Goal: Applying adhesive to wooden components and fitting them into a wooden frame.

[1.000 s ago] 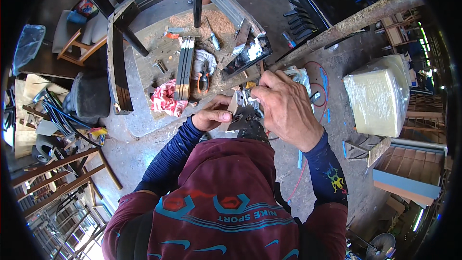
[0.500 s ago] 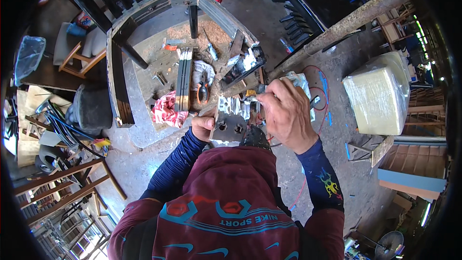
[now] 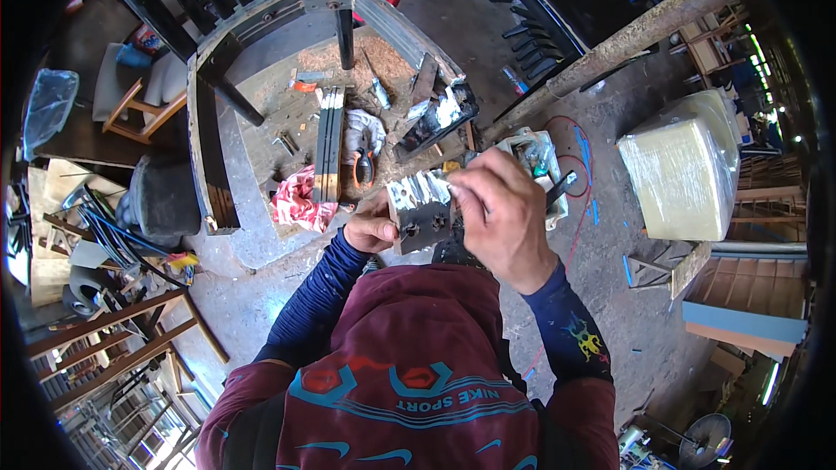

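Observation:
My left hand [image 3: 370,228] grips the left edge of a dark metal plate [image 3: 424,224] with two round holes, held up in front of my chest. Shiny silver foil [image 3: 416,188] covers the plate's upper part. My right hand [image 3: 501,213] pinches the foil at the plate's top right corner, its fingers closed on it. Both forearms are in dark blue sleeves, above a maroon hooded top.
A metal frame table [image 3: 205,148] ahead holds black bars [image 3: 327,144], orange-handled pliers [image 3: 362,165], a red rag [image 3: 299,200] and foil-wrapped parts [image 3: 440,113]. A wrapped pale block [image 3: 684,165] stands at right. A rusty beam [image 3: 644,26] crosses the concrete floor. Wooden frames [image 3: 104,331] lie at left.
The plate has come up from under my hands and now faces me with its holes showing. My right hand has shifted to its top right corner, on the foil.

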Available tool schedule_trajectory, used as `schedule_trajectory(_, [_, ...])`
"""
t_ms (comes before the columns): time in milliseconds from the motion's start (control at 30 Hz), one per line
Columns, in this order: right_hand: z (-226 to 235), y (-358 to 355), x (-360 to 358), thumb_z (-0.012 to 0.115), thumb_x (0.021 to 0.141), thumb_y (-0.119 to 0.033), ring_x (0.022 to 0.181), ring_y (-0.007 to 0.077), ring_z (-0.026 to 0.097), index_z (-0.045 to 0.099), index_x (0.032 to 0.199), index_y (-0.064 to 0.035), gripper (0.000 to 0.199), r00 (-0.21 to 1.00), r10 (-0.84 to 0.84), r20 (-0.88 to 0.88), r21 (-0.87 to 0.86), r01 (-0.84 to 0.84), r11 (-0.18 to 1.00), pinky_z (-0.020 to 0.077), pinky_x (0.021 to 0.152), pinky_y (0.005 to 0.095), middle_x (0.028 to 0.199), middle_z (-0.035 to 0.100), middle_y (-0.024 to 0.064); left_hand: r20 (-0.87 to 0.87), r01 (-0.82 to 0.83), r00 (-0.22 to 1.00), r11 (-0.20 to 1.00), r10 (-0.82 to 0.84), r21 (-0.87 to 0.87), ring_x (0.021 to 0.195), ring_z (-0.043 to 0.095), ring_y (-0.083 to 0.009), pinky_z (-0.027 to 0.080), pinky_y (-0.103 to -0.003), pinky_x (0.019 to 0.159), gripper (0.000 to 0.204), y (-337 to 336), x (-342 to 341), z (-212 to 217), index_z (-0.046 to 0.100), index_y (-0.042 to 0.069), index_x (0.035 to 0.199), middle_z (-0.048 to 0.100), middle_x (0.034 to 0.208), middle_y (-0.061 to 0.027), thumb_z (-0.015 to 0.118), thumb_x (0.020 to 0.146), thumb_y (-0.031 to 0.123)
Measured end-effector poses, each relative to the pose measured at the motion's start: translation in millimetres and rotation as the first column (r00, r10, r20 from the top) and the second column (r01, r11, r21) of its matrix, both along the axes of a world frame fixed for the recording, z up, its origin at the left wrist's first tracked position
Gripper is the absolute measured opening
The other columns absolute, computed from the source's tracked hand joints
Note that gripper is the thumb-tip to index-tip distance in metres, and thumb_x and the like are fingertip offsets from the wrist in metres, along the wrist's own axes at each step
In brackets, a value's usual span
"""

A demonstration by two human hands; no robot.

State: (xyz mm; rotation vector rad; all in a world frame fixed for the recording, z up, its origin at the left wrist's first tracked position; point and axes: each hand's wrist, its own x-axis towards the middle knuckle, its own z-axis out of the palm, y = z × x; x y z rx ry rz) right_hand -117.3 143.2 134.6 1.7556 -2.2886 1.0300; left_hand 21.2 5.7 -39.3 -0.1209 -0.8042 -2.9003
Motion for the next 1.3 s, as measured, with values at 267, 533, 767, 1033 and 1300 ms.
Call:
schedule_trajectory(267, [-5, -6, -7, 0.069, 0.081, 0.005, 0.078, 0.0277, 0.064, 0.068, 0.090, -0.0015, 0.011, 0.998, 0.052, -0.018, 0.011, -0.052, 0.999, 0.0506, 0.066, 0.0382, 0.086, 0.061, 0.0093, -0.034, -0.024, 0.999, 0.999, 0.025, 0.027, 0.121, 0.060, -0.0279, 0.043, -0.038, 0.108, 0.083, -2, -7, -1, 0.049, -0.008, 0.139, 0.062, 0.133, -0.0187, 0.084, 0.071, 0.024])
schedule_trajectory(533, [-17, -26, 14, 0.069, 0.079, 0.002, 0.079, 0.0275, 0.062, 0.070, 0.093, -0.0038, 0.015, 0.989, 0.038, -0.141, -0.007, -0.039, 0.999, 0.0499, 0.068, 0.0396, 0.088, 0.059, 0.0075, 0.022, -0.192, 0.980, 0.973, 0.197, -0.130, 0.096, 0.062, -0.0157, 0.047, -0.029, 0.088, 0.043, 0, -17, -16, 0.066, -0.001, 0.114, 0.069, 0.103, -0.0059, 0.081, 0.079, 0.019])
schedule_trajectory(767, [-15, -20, 18, 0.067, 0.081, 0.000, 0.081, 0.0289, 0.059, 0.069, 0.094, -0.0047, 0.015, 0.982, 0.002, -0.189, 0.006, -0.001, 1.000, 0.0472, 0.067, 0.0426, 0.089, 0.058, 0.0085, 0.021, -0.214, 0.976, 0.967, 0.218, -0.137, 0.090, 0.062, -0.0131, 0.047, -0.028, 0.083, 0.035, -7, -15, -13, 0.067, 0.001, 0.108, 0.068, 0.098, -0.0035, 0.081, 0.080, 0.017])
schedule_trajectory(1033, [-7, -26, 26, 0.067, 0.082, -0.005, 0.086, 0.0300, 0.059, 0.065, 0.097, -0.0054, 0.015, 0.967, -0.083, -0.242, 0.169, 0.127, 0.977, 0.0461, 0.067, 0.0437, 0.091, 0.056, 0.0091, -0.028, -0.238, 0.971, 0.935, 0.239, -0.263, 0.126, 0.051, -0.0217, 0.035, -0.036, 0.111, 0.059, -10, -18, -1, 0.062, -0.003, 0.132, 0.057, 0.135, -0.0102, 0.083, 0.078, 0.008])
schedule_trajectory(1300, [-7, -11, -6, 0.069, 0.084, -0.001, 0.081, 0.0281, 0.063, 0.070, 0.095, -0.0044, 0.012, 0.991, -0.132, -0.024, 0.033, 0.133, 0.991, 0.0505, 0.068, 0.0410, 0.089, 0.061, 0.0083, -0.049, -0.094, 0.994, 0.988, 0.101, 0.121, 0.123, 0.060, -0.0310, 0.045, -0.043, 0.108, 0.081, -5, -9, -30, 0.048, -0.006, 0.143, 0.060, 0.135, -0.0198, 0.078, 0.072, 0.020])
